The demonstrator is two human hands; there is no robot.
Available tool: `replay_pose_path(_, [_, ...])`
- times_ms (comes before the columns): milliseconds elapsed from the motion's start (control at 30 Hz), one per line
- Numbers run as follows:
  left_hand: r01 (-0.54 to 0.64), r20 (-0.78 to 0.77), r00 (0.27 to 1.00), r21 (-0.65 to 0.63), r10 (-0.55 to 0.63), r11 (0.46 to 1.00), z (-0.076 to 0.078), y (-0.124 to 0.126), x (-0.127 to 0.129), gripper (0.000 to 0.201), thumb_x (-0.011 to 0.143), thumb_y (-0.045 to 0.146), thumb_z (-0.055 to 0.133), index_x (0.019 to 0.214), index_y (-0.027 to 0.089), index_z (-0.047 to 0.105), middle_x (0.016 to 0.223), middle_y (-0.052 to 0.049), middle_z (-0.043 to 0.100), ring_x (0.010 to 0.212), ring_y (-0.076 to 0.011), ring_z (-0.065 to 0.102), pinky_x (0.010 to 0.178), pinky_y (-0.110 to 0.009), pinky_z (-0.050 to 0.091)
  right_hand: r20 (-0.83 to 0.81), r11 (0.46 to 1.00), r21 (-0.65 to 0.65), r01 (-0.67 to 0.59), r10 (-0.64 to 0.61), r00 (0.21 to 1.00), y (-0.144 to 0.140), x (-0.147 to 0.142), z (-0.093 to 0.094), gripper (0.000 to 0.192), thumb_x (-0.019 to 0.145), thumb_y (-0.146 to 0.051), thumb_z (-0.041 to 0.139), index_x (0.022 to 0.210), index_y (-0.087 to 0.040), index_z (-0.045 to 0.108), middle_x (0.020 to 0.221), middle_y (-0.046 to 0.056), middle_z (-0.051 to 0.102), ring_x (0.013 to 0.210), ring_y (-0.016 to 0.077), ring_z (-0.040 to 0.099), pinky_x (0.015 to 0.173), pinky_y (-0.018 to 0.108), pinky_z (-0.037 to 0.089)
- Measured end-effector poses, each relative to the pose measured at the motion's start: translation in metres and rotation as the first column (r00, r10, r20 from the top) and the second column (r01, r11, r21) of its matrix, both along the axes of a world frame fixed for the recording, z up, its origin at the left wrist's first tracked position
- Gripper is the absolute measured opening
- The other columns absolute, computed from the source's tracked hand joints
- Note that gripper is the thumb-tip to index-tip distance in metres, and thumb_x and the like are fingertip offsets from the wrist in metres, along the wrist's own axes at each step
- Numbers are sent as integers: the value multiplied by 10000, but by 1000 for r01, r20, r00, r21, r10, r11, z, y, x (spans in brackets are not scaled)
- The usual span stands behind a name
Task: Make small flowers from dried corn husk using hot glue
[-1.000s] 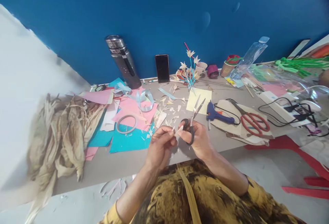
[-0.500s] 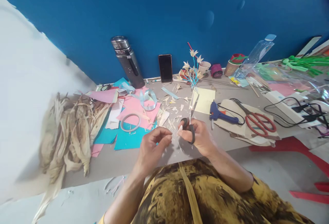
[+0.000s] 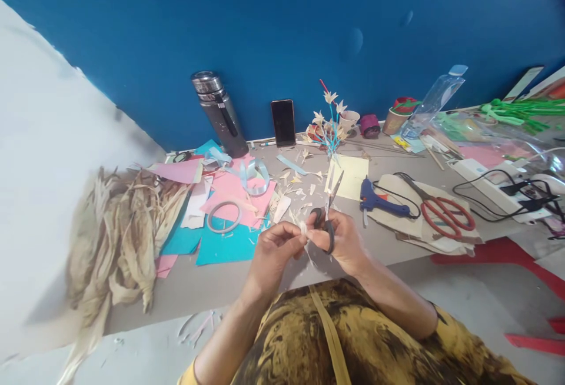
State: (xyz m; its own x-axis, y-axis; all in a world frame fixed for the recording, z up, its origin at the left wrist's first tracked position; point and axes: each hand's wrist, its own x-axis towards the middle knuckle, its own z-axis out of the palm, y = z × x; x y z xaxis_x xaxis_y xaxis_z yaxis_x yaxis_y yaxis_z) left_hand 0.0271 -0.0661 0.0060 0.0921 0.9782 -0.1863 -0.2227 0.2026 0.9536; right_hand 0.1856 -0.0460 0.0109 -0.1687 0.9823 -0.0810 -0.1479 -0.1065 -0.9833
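My right hand (image 3: 346, 244) holds a pair of black-handled scissors (image 3: 329, 211), blades pointing away from me and slightly apart. Its thumb and fingertips also meet at a small pale piece (image 3: 303, 228), which looks like corn husk. My left hand (image 3: 276, 252) pinches that same piece from the other side, so the fingertips of both hands nearly touch. Much of the piece is hidden by the fingers. Just beyond the hands lie pale cut scraps (image 3: 282, 208). Further back stand husk-like flowers (image 3: 330, 123) on blue stems.
Dried husks (image 3: 119, 238) hang over the table's left edge. Coloured paper (image 3: 229, 249), a tape roll (image 3: 224, 216), a flask (image 3: 220, 114) and a phone (image 3: 283, 123) are left and behind. A blue glue gun (image 3: 382, 201), red-handled scissors (image 3: 448, 214) and a power strip (image 3: 489, 188) lie to the right.
My left hand has moved right and up to meet the right hand, and now pinches the pale piece. The scissor blades have opened a little. The view has shifted slightly.
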Motion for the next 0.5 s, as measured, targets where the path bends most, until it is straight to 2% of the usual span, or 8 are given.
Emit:
replay_pose_path(167, [-40,117,992,-67,48,997,1,0,2,199,698,278,831,686,164,668,549,18,605,523,-95,523,558,-224,392,-7,998,0,57,-57,998,2,1,-5,218,658,-262,766,832,-167,675,702,-16,636,587,107,522,539,219,422])
replay_pose_path(300, [-87,211,971,-120,111,989,2,2,5,254,638,287,878,694,161,664,584,27,614,499,-86,536,533,-214,390,-28,999,-7,44,-45,999,1,-1,-8,230,670,-277,773,846,-170,671,694,-20,633,589,109,524,547,222,427])
replay_pose_path(500, [-63,272,957,-145,100,988,1,0,6,267,653,272,866,689,158,628,602,10,639,527,-93,552,549,-214,408,43,999,-32,23,-21,999,-5,0,-1,293,653,-316,811,848,-169,651,705,-5,645,617,131,554,560,232,433])
